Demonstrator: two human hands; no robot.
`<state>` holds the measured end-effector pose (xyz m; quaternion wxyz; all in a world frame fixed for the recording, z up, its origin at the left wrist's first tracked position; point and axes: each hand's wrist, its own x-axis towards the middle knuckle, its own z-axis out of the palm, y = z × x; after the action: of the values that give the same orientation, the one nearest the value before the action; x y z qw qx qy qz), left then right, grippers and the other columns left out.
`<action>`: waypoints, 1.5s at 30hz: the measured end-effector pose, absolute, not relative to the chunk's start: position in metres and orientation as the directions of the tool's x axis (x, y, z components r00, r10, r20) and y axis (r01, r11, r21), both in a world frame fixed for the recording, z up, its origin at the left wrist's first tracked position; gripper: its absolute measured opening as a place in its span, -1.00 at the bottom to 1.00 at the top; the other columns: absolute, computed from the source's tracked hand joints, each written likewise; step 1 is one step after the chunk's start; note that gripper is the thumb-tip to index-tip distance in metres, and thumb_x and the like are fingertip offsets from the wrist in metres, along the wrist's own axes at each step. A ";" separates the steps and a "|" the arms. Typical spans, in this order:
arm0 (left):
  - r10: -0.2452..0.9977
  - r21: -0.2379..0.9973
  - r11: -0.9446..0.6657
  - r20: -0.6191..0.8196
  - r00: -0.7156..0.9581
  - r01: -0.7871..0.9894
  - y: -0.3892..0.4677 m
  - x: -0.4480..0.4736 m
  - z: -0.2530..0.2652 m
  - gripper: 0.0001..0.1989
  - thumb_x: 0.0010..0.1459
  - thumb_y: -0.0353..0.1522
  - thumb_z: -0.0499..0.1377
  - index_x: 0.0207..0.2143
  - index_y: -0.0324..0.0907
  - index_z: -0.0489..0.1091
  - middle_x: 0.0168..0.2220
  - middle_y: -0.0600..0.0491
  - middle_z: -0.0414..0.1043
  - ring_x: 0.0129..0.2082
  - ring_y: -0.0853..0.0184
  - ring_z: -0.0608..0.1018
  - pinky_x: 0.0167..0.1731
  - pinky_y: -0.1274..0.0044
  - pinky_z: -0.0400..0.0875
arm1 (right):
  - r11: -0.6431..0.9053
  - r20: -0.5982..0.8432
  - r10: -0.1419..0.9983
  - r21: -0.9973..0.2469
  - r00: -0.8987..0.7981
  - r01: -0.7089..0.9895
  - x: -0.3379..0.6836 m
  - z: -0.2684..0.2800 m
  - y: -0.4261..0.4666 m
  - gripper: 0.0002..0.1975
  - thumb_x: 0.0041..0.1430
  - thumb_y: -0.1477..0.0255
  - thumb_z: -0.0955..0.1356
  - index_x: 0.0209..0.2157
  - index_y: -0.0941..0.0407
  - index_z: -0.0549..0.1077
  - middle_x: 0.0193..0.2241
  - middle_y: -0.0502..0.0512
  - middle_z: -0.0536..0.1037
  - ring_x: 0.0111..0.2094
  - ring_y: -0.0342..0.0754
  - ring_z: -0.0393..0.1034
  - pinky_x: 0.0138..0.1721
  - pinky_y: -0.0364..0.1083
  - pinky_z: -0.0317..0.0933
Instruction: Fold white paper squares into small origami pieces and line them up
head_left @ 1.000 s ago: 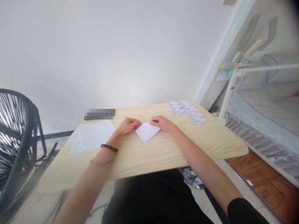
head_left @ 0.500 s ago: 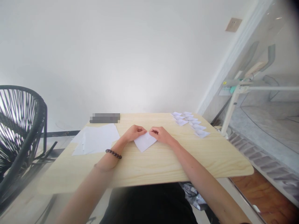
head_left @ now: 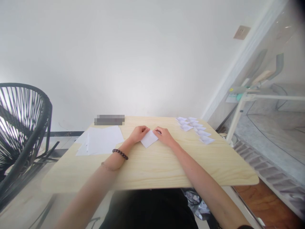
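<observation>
Between my hands is a small piece of white paper, its lower corner pointing toward me over the table. My left hand, with a dark bead bracelet on the wrist, pinches the paper's upper left edge. On the other side my right hand grips the upper right edge, its fingers closed. The fingertips of both hands are close together at the paper's far end and partly hide it. Several folded white paper pieces stand in rows at the table's far right.
White sheets lie overlapping on the left of the wooden table. Behind them sits a dark, blurred-out object. A black woven chair is at the left, a white metal frame at the right.
The paper and both hands have shifted slightly away from me, and less of the paper shows. Both hands still grip it. The camera view has tilted a little.
</observation>
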<state>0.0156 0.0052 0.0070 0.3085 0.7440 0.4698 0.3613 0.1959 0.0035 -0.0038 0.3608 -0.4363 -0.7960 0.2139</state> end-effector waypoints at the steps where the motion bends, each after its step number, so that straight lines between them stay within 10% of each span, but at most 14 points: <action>1: 0.926 0.798 -0.365 0.261 0.272 0.479 0.009 0.017 0.007 -0.66 0.00 -0.15 0.02 -0.50 -0.26 0.38 -0.59 0.08 0.36 -0.59 0.42 0.32 -0.62 0.61 0.14 | 0.520 0.392 0.854 -0.652 -0.343 0.552 0.195 -0.005 0.007 -0.75 0.09 0.31 0.18 -0.46 0.16 0.37 -0.52 -0.01 0.42 -0.50 -0.19 0.21 -0.45 -0.20 0.04; 27: 0.993 0.997 0.064 -0.068 0.100 0.043 0.049 0.030 0.007 -0.61 -0.10 -0.14 0.17 -0.32 -0.27 0.35 -0.51 0.04 0.43 -0.62 0.45 0.38 -0.66 0.65 0.17 | 0.311 0.171 0.880 -0.913 -0.444 0.264 0.200 0.004 0.077 -0.76 0.00 0.32 0.23 -0.61 0.16 0.29 -0.67 -0.07 0.22 -0.60 -0.21 0.07 -0.57 -0.20 -0.05; 45: 0.958 0.946 0.145 -0.207 0.197 0.289 0.062 0.033 0.018 -0.72 -0.02 -0.20 0.06 -0.53 -0.26 0.33 -0.61 0.13 0.25 -0.62 0.49 0.25 -0.66 0.65 0.09 | 0.280 0.197 0.939 -0.914 -0.282 0.292 0.195 0.007 0.074 -0.77 0.02 0.35 0.23 -0.61 0.17 0.32 -0.60 -0.02 0.33 -0.51 -0.17 0.19 -0.47 -0.20 0.04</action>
<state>0.0334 0.0618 0.0176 0.5231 0.5700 0.5469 0.3200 0.1948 0.0744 0.0066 0.4015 -0.4450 -0.6919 0.4026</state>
